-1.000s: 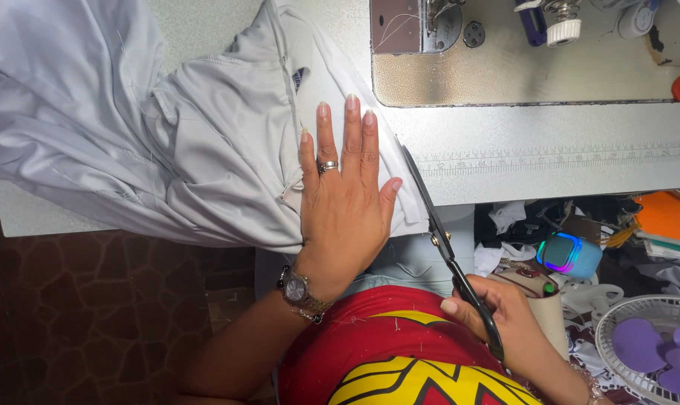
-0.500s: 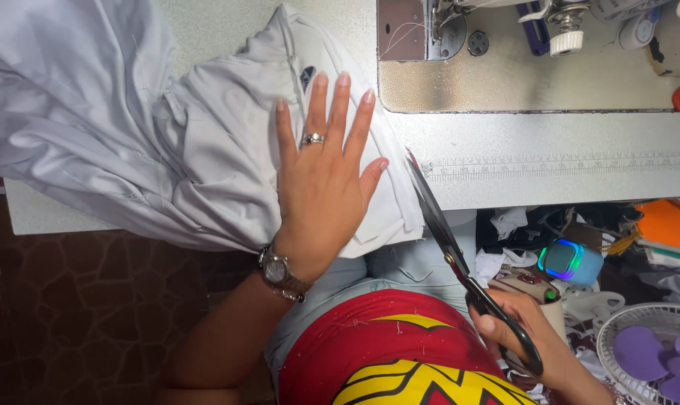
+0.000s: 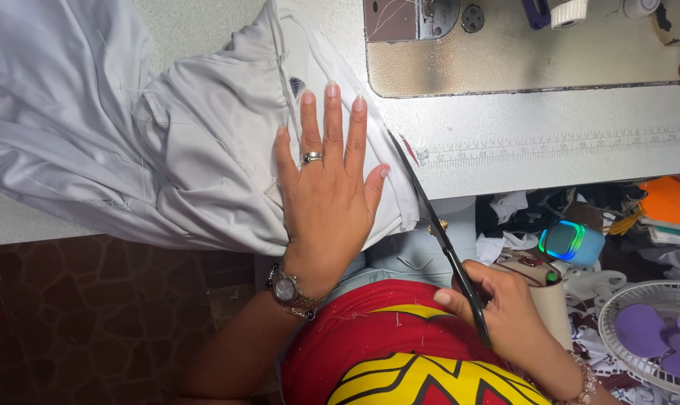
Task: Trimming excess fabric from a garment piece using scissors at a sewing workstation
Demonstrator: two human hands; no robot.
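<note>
On tabletop (image 3: 550,161): left hand (image 3: 332,195) flat, fingers spread, pinning grey garment (image 3: 205,150). At 4 o'clock, right hand (image 3: 505,311) gripping black scissors (image 3: 437,232), blades nearly closed at the fabric's edge.

We see a pale speckled sewing table (image 3: 205,30) with a printed ruler strip (image 3: 565,146) along its front edge, dark brown stone-patterned floor tiles (image 3: 92,322) below, and a white fan with purple blades (image 3: 651,334) beside cluttered scraps.

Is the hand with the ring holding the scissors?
No, the left hand with the ring lies flat on the grey fabric, while the right hand grips the scissors.
</note>
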